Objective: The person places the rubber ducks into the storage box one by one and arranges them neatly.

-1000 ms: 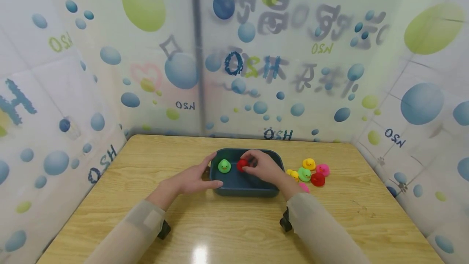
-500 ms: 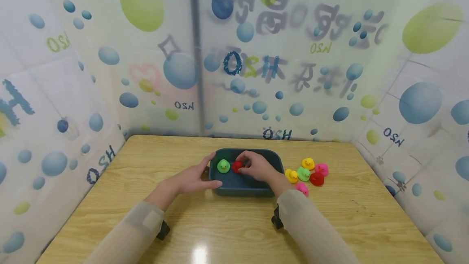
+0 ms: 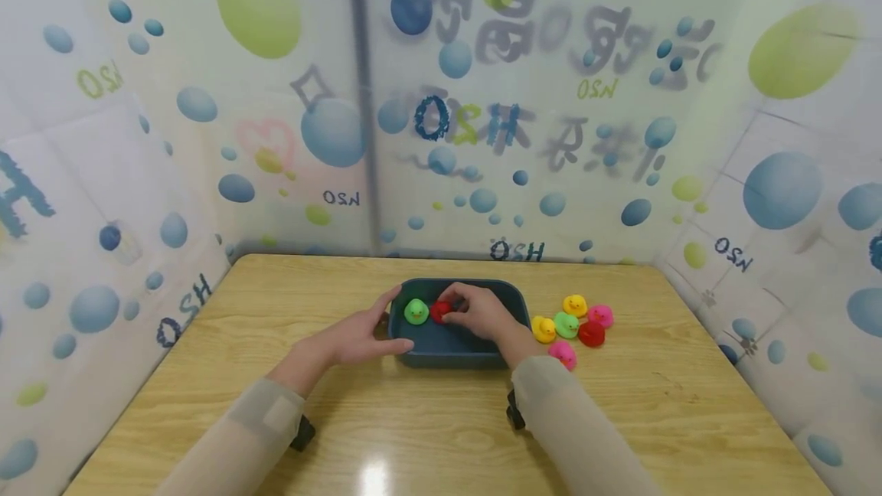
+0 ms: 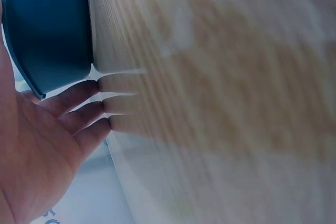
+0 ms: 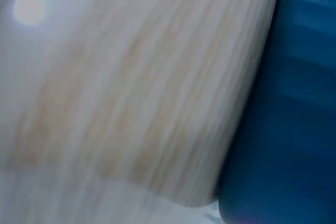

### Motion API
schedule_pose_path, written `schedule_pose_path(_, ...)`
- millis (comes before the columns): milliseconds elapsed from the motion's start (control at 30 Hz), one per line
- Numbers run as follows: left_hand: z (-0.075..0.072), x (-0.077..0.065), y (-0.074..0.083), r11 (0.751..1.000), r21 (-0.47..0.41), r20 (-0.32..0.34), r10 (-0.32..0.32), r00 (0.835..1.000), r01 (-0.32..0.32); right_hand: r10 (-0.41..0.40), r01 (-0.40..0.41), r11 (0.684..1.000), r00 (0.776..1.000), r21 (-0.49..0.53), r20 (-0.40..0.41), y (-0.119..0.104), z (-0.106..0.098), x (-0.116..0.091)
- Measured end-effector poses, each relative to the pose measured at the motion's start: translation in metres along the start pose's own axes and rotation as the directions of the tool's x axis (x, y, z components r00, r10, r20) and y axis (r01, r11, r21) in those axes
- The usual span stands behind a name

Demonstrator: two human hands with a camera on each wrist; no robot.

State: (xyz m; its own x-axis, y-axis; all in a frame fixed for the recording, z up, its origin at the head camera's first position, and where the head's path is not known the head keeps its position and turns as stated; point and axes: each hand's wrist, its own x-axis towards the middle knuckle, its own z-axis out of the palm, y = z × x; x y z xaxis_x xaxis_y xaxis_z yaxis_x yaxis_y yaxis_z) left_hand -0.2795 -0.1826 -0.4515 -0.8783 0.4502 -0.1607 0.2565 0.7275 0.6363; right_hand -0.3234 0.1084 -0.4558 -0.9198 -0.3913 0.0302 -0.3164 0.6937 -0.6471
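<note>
A dark blue rectangular tray (image 3: pixel 455 360) lies on the table. Inside it, at the left, a green rubber duck (image 3: pixel 416 311) sits upright. Just right of that duck, my right hand (image 3: pixel 480 312) pinches a red rubber duck (image 3: pixel 439 311) between thumb and fingers, low in the tray; the fingers cover part of it. My left hand (image 3: pixel 351 338) is at the tray's left end, fingers extended and thumb spread over the near-left corner. In the left wrist view its fingertips (image 4: pixel 101 107) reach the tabletop beside the tray wall (image 4: pixel 52 30). The right wrist view shows no fingers.
Right of the tray lies a loose group of ducks: two yellow ones (image 3: pixel 575 305), a green one (image 3: pixel 566 325), a red one (image 3: pixel 592 334) and two pink ones (image 3: pixel 563 354). Patterned curtains (image 3: pixel 441 136) surround the wooden table (image 3: pixel 413 427) at the back and sides.
My right hand has moved left and slightly down in the tray with the red duck, bringing it beside the green duck. My left hand holds its place at the tray's end.
</note>
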Motion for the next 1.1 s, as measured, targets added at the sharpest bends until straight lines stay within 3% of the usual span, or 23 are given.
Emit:
schedule_pose_path(500, 0.0004, 0.0006, -0.0017, 1.000, 0.012, -0.001, 0.001, 1.000, -0.001, -0.012, 0.013, 0.999, 1.000, -0.040, 0.012, 0.0016, 0.0003, 0.0010)
schedule_pose_path(1100, 0.0002, 0.0010, -0.0021, 1.000, 0.008, 0.005, -0.011, 1.000, 0.011, -0.007, 0.004, 0.998, 0.999, 0.062, 0.042, 0.0016, -0.0059, -0.0004)
